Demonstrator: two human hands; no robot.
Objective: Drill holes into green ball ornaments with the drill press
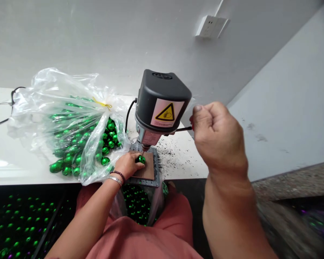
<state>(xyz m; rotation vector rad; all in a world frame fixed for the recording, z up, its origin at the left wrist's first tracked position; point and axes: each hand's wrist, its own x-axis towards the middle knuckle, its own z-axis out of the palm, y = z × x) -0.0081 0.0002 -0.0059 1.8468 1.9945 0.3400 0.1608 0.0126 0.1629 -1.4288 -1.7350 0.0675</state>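
1. gripping a green ball (142, 159) directly under the drill press (163, 97) with the fingers of the left hand (127, 166), hiding part of it.
2. cannot make out contact between thin bit (143, 153) and green ball, beneath the drill press.
3. clenching a red knob (192, 126), right of the drill press, in the closed fingers of the right hand (218, 133), almost wholly hiding it.
4. seen only dimly through a clear bag (52, 82) on the desk (21, 153), left of the drill press: more green balls (68, 157).

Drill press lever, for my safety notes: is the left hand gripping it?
No, the right hand grips the lever; the left hand holds a green ball.
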